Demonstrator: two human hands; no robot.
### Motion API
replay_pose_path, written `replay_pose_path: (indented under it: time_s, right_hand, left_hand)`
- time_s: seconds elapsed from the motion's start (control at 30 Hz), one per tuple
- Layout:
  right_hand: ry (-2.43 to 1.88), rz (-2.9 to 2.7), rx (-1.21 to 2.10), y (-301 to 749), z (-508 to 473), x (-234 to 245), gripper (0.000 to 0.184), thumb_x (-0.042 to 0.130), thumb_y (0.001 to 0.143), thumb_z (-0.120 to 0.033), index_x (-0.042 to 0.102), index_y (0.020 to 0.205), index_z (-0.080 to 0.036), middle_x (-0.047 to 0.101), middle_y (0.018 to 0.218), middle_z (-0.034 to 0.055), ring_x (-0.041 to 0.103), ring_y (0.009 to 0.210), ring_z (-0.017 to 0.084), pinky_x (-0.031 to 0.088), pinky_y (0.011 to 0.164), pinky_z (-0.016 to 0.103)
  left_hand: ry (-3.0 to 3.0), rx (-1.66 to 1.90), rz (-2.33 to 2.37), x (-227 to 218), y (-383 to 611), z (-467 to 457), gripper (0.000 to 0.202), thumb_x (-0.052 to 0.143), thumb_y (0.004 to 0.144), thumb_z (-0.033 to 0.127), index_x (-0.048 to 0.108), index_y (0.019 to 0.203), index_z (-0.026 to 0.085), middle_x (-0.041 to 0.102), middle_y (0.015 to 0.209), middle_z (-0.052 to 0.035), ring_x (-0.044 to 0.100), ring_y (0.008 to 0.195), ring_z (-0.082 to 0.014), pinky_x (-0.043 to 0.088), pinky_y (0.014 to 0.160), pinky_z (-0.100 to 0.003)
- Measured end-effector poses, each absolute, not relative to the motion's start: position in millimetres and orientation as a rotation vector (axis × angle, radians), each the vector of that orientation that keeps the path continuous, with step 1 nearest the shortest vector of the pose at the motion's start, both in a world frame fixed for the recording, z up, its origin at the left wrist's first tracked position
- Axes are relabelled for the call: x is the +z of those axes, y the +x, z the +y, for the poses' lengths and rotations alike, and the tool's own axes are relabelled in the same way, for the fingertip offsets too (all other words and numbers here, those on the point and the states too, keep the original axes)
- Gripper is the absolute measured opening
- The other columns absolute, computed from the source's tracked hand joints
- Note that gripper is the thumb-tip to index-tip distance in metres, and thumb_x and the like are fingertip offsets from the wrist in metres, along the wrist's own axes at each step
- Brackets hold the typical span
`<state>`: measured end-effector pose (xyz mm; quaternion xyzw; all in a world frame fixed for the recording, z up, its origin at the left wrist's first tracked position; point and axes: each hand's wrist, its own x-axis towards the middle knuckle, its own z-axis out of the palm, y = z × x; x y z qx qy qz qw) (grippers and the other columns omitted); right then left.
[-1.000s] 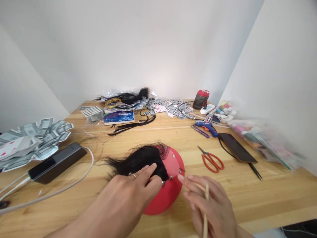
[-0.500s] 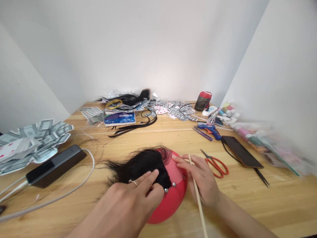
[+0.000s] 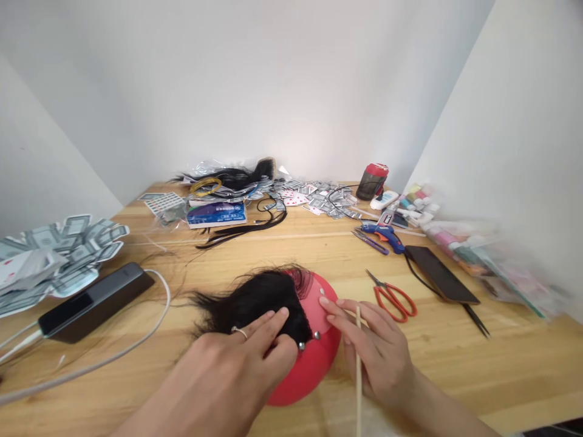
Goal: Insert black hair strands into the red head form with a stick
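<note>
A red ball-like form sits in front of me with a black hair patch laid over its left side. Round silver pin heads show along the hair's lower right edge. My left hand, a ring on one finger, rests on the hair with its fingers stretched out flat. A thin wooden stick passes between the fingers of my right hand. That hand's fingertips touch the pink area on the form's right side, beside a small pale pin head.
Orange-handled scissors, a blue glue gun and a dark flat panel lie to the right. At left are a black power bank, a white cable and fanned cards. Loose cards cover the back.
My right fingertips have slid down a little from the pale pin head, which now shows. The wooden stick has swung more upright. My left hand stays on the hair.
</note>
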<state>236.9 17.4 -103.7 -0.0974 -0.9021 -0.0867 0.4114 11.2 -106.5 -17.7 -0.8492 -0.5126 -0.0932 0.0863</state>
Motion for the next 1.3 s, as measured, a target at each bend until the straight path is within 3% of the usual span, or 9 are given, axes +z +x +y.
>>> replay_pose_path:
  time_s: [0.3, 0.53, 0.63, 0.73, 0.83, 0.9, 1.03, 1.2, 1.3]
  right_hand:
    - [-0.222, -2.29, -0.297, 233.4, 29.4, -105.4, 0.042, 0.042, 0.085, -0.002, 0.063, 0.121, -0.006, 0.075, 0.117, 0.0177, 0.067, 0.108, 0.028, 0.054, 0.086, 0.041]
    - [-0.512, -2.146, 0.001, 231.3, 43.4, -95.7, 0.039, 0.045, 0.093, -0.006, 0.059, 0.128, -0.017, 0.074, 0.11, 0.0127, 0.066, 0.103, 0.026, 0.055, 0.086, 0.042]
    - [-0.623, -2.07, 0.253, 227.4, 45.7, -77.6, 0.032, 0.043, 0.101, -0.016, 0.06, 0.127, -0.021, 0.075, 0.107, 0.0098, 0.068, 0.101, 0.024, 0.055, 0.088, 0.041]
    - [-0.636, -1.96, 0.69, 219.2, 49.4, -60.4, 0.032, 0.041, 0.105, -0.031, 0.06, 0.13, -0.024, 0.077, 0.106, 0.0073, 0.072, 0.086, 0.02, 0.058, 0.077, 0.035]
    - [-0.572, -1.849, 0.953, 205.6, 53.8, -51.7, 0.033, 0.044, 0.104, -0.039, 0.067, 0.122, -0.024, 0.076, 0.095, 0.006, 0.069, 0.071, 0.016, 0.057, 0.062, 0.029]
    - [-0.568, -1.776, 1.029, 196.0, 54.4, -52.2, 0.032, 0.048, 0.102, -0.039, 0.074, 0.108, -0.021, 0.074, 0.083, 0.0048, 0.067, 0.067, 0.016, 0.056, 0.059, 0.027]
    - [-0.566, -1.703, 1.192, 186.9, 47.9, -64.2, 0.022, 0.057, 0.098, -0.03, 0.075, 0.091, -0.02, 0.071, 0.073, 0.0024, 0.066, 0.062, 0.013, 0.055, 0.055, 0.021]
    - [-0.495, -1.659, 1.336, 188.4, 36.0, -78.6, 0.013, 0.06, 0.091, -0.014, 0.064, 0.096, -0.025, 0.07, 0.076, -0.0003, 0.065, 0.058, 0.01, 0.053, 0.05, 0.016]
    - [-0.459, -1.709, 1.193, 186.0, 29.0, -80.5, 0.018, 0.059, 0.084, -0.006, 0.058, 0.088, -0.025, 0.068, 0.08, 0.0004, 0.066, 0.06, 0.012, 0.054, 0.049, 0.018]
  left_hand:
    - [-2.51, -0.237, -1.541, -10.4, 12.0, -106.0, 0.046, 0.039, 0.06, -0.005, 0.065, 0.09, 0.018, 0.073, 0.119, -0.0125, 0.071, 0.054, -0.0151, 0.055, 0.061, -0.025]
    - [-2.52, -0.369, -1.54, -6.7, 7.6, -105.1, 0.047, 0.032, 0.062, -0.008, 0.063, 0.083, 0.021, 0.075, 0.116, -0.0068, 0.076, 0.075, -0.0187, 0.053, 0.059, -0.024]
    - [-2.448, -0.506, -1.543, -5.0, 4.0, -107.0, 0.047, 0.03, 0.068, -0.008, 0.062, 0.085, 0.022, 0.079, 0.103, -0.0026, 0.073, 0.062, -0.0154, 0.047, 0.049, -0.023]
    - [-2.322, -0.596, -1.52, -6.8, 4.4, -104.5, 0.045, 0.029, 0.075, -0.007, 0.06, 0.089, 0.021, 0.078, 0.09, -0.0027, 0.066, 0.05, -0.014, 0.043, 0.043, -0.024]
    - [-2.308, -0.568, -1.499, -16.2, 6.9, -93.0, 0.039, 0.031, 0.082, -0.004, 0.061, 0.09, 0.021, 0.075, 0.108, -0.0057, 0.074, 0.085, -0.0194, 0.052, 0.056, -0.025]
    - [-2.358, -0.568, -1.501, -25.4, 7.8, -83.2, 0.033, 0.036, 0.086, -0.001, 0.061, 0.09, 0.021, 0.071, 0.123, -0.0058, 0.065, 0.117, -0.0239, 0.057, 0.074, -0.027]
    - [-2.504, -0.684, -1.413, -39.7, 8.5, -70.6, 0.028, 0.04, 0.089, 0.001, 0.062, 0.092, 0.018, 0.071, 0.122, -0.0052, 0.061, 0.121, -0.0202, 0.054, 0.094, -0.027]
    - [-2.396, -0.811, -1.215, -49.0, 12.5, -67.4, 0.025, 0.042, 0.097, 0.009, 0.061, 0.084, 0.018, 0.077, 0.098, -0.0025, 0.07, 0.097, -0.0161, 0.051, 0.056, -0.02]
    - [-2.378, -0.823, -1.185, -56.3, 13.3, -66.0, 0.02, 0.048, 0.097, 0.015, 0.063, 0.085, 0.021, 0.078, 0.098, 0.0015, 0.07, 0.101, -0.0141, 0.05, 0.051, -0.021]
